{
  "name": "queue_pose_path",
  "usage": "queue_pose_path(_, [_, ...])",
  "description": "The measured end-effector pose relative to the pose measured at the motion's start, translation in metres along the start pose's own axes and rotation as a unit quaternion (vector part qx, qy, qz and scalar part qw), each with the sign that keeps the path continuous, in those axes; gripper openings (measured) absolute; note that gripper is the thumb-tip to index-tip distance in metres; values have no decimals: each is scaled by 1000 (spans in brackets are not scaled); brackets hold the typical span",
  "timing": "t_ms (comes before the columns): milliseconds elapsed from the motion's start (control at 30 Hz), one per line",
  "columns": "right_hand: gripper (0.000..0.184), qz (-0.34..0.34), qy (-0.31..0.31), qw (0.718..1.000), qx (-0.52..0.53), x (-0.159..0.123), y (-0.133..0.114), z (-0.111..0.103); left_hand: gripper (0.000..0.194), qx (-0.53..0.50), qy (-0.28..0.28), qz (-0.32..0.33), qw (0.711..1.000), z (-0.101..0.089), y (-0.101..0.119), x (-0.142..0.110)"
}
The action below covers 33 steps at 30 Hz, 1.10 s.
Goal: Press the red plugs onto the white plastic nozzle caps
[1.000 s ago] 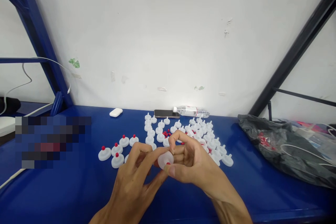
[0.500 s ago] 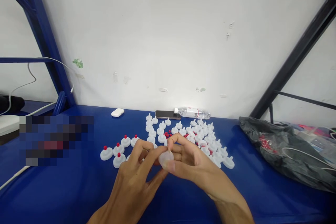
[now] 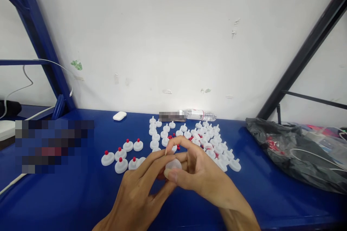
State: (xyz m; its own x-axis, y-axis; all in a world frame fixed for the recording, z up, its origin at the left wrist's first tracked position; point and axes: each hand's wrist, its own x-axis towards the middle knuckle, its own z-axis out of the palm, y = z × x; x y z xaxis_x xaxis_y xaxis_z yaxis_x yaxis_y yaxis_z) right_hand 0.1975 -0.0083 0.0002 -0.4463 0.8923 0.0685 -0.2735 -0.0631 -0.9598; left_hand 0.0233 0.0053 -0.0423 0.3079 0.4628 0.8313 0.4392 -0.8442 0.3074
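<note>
In front of me a translucent white nozzle cap [image 3: 174, 165] is held between both hands, its round base facing me. My right hand [image 3: 199, 166] grips it, thumb against the base and index finger arched above. My left hand [image 3: 145, 180] is closed around the cap's left side, and its fingers hide the nozzle end. Beyond the hands, several white nozzle caps [image 3: 214, 140] without tips crowd the blue table, small red tips [image 3: 191, 138] scattered among them. To the left stand several white nozzle caps with red tips fitted [image 3: 121, 165].
At the back lie a clear plastic bottle [image 3: 199, 114], a partly blurred dark phone [image 3: 172, 117] and a white case [image 3: 119, 116]. A dark plastic bag [image 3: 295, 162] with red pieces inside lies at right. Blue metal posts [image 3: 40, 39] and cables flank the left side.
My left fingers have straightened and moved over the top of the held nozzle cap. My right thumb has shifted slightly left and down on its base. The view has moved a little.
</note>
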Motion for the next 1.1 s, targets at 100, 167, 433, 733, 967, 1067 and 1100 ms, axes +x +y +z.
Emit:
queue_pose_path(100, [43,-6,-1,1000,7,1,0,2,19,2,11,-9,1000,0,2,0])
queue_pose_path(167, [42,-8,-3,1000,11,2,1,2,19,3,13,-16,1000,0,2,1])
queue_pose_path(433, [46,-9,24,1000,-14,4,1,5,23,-10,-27,-30,999,-9,-2,8])
queue_pose_path(733, [47,-23,92,987,-131,9,8,2,12,-5,-54,-17,998,-22,-2,12])
queue_pose_path(967, [43,-55,95,977,-183,7,7,1,10,29,-58,-21,998,-25,-9,8])
queue_pose_path(1067, [37,-47,107,978,-176,6,3,2,11,55,-71,-13,996,-26,-15,7])
queue_pose_path(1100, [35,-46,111,978,-172,6,2,3,12,61,-74,-2,995,-27,-17,6])
